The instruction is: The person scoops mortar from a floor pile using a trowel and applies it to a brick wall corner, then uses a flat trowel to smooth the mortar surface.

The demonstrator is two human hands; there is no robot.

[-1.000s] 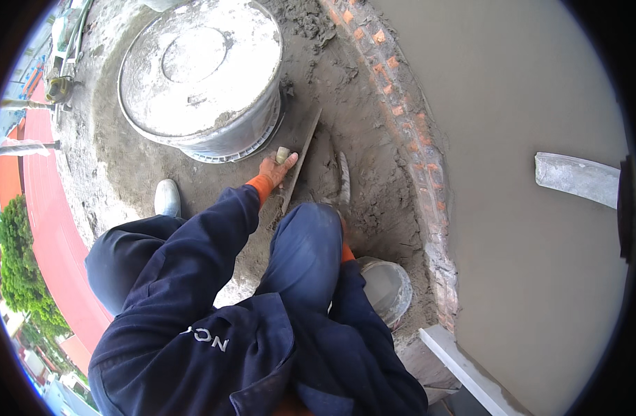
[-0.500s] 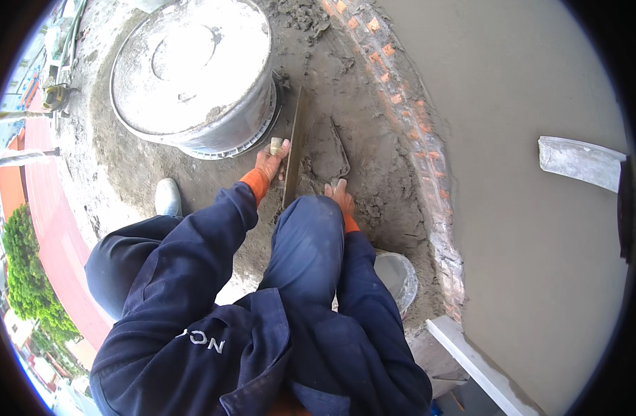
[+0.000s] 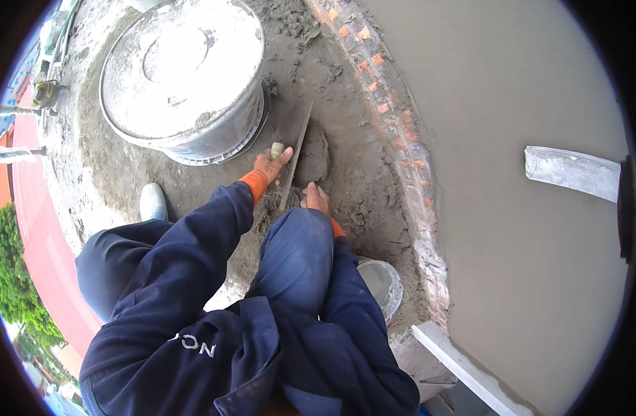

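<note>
mortar [image 3: 316, 154] heaps against the board [image 3: 295, 149] gripped in the left hand [image 3: 271, 166]; right hand [image 3: 315, 199] holds a trowel, barely visible. best keep the board's edge flat.

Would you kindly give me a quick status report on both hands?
Left hand gripping the trowel handle. Right hand low beside the mortar heap. Trowel blade against the heap. Big tub close left.
</note>
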